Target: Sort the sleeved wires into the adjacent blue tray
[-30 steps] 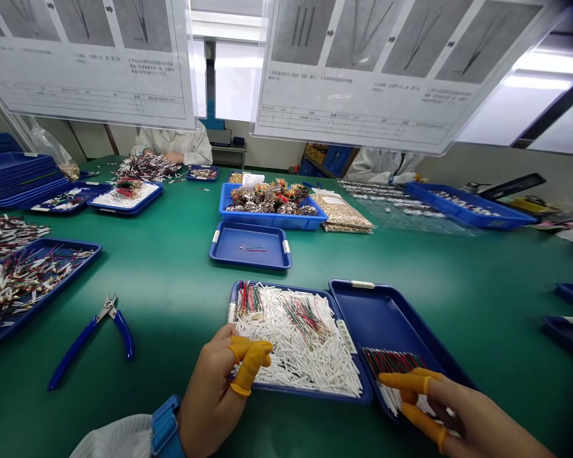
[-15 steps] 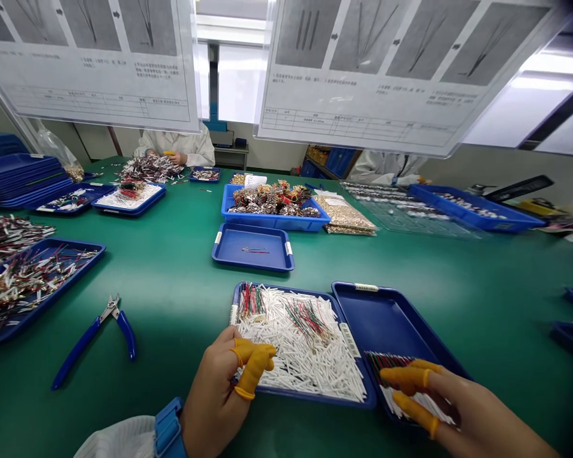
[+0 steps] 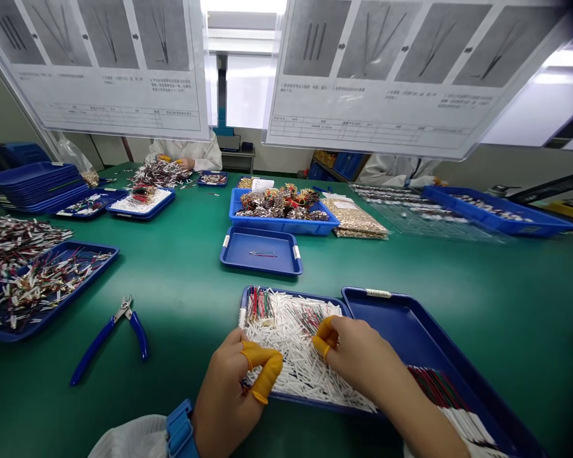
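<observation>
Head view: from sorted wires (image 3: pixel 439 387) right of the tube tray (image 3: pixel 310 401), work seems moved with the right hand (image 3: pixel 357 346) to the tray's white tubes (image 3: pixel 293 375); that grip cannot be told; left hand (image 3: pixel 232 385) fingertips are pressed together.

Left hand (image 3: pixel 233 391): positioned at the near left corner of the tube tray (image 3: pixel 318 402), back of the hand turned toward the viewer, thumb and index finger bent and meeting at their yellow-sheathed tips just inside that corner. Left wrist (image 3: pixel 195 429): outside the tray on its near side, ringed by a blue band (image 3: pixel 180 429) above a white sleeve (image 3: pixel 131 439). Right hand (image 3: pixel 356 353): over the tray's right half, thumb and index finger, likewise sheathed, curled inward and pointing left. Right forearm (image 3: pixel 405 401): bare, slanting across the tray's near right corner.
</observation>
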